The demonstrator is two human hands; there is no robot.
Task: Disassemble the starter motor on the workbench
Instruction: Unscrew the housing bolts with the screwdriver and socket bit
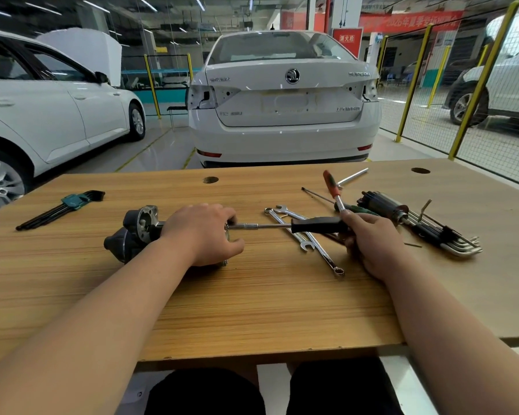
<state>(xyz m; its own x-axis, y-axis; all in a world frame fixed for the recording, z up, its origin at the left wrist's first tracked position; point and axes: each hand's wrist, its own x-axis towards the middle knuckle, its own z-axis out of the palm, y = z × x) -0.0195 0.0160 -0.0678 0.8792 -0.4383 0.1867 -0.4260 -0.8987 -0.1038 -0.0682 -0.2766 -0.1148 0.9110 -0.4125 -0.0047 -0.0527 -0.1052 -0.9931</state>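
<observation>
Head cam: L hand (203, 232) is clamped over the starter motor (138, 232), fingers curled round its body. The motor lies on its side on the workbench (252, 295), approx 10 o'clock from bench centre. R hand (369, 238) sits at 2 o'clock, fist wrapped round the black handle of the driver (318, 225). The shaft runs flat toward 9 o'clock, tip meeting the motor's end right by the L fingertips. Under the handle are two wrenches (304, 235), flat on the wood. A red-handled screwdriver (331, 187) is at 11 o'clock of the R hand. The armature (384, 205) is at 1 o'clock of it, just beside a bare hex key set (450, 235). Green-clip hex keys (63, 206) lie well apart, 9 o'clock of the motor. A white car (282, 97) stands behind the bench at 12 o'clock.
</observation>
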